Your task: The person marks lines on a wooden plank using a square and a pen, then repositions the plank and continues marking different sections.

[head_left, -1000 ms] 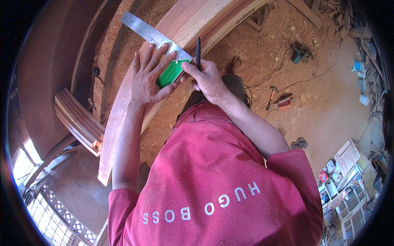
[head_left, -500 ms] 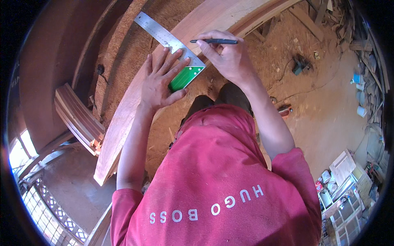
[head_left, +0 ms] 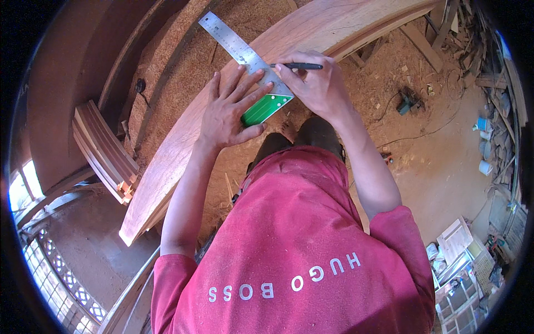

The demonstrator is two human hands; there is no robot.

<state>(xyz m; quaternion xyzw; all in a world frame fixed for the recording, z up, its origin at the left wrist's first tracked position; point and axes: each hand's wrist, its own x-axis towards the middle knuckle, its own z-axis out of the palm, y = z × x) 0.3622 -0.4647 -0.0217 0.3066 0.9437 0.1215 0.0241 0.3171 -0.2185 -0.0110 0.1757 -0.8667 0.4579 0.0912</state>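
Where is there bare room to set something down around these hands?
The wooden board has one bare stretch between the left hand and its lower-left end, another beyond the right hand. Floor also shows bare between the right forearm and the white bucket. It is crowded around the green-handled square, where both hands and the pen cluster.

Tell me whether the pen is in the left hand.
No, the right hand holds the pen, and the left hand rests on the square.

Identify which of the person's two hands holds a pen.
The right hand: it grips the black pen. The left hand holds none; it lies spread across the green-handled square and the wooden board.
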